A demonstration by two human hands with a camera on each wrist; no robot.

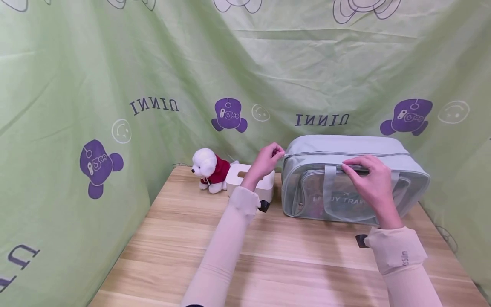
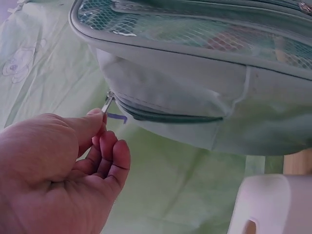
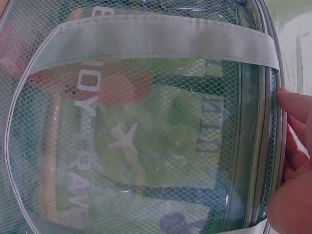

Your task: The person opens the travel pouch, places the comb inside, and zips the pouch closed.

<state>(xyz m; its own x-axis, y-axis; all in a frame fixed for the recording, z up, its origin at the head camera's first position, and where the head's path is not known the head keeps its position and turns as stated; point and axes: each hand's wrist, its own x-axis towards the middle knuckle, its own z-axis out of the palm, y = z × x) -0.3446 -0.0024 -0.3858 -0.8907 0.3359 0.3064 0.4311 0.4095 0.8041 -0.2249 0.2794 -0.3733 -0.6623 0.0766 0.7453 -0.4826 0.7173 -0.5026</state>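
A pale grey-green travel bag (image 1: 347, 145) with a clear mesh front stands upright at the back right of the table. My left hand (image 1: 266, 160) is at its top left corner. In the left wrist view, thumb and forefinger pinch the metal zipper pull (image 2: 108, 101), and the other fingers curl below. From the pull, the dark zipper line (image 2: 170, 118) runs along the bag's end. My right hand (image 1: 370, 179) holds the upper front edge near the handle (image 1: 330, 187). In the right wrist view, its fingers (image 3: 295, 105) touch the bag's rim; their far side is hidden.
Left of the bag stands a white box (image 1: 264, 183) with a slot in its lid, partly behind my left wrist. Beside it sits a white plush dog (image 1: 205, 162) in a red hoodie. A green printed cloth (image 1: 184, 72) hangs behind the wooden table (image 1: 184, 221).
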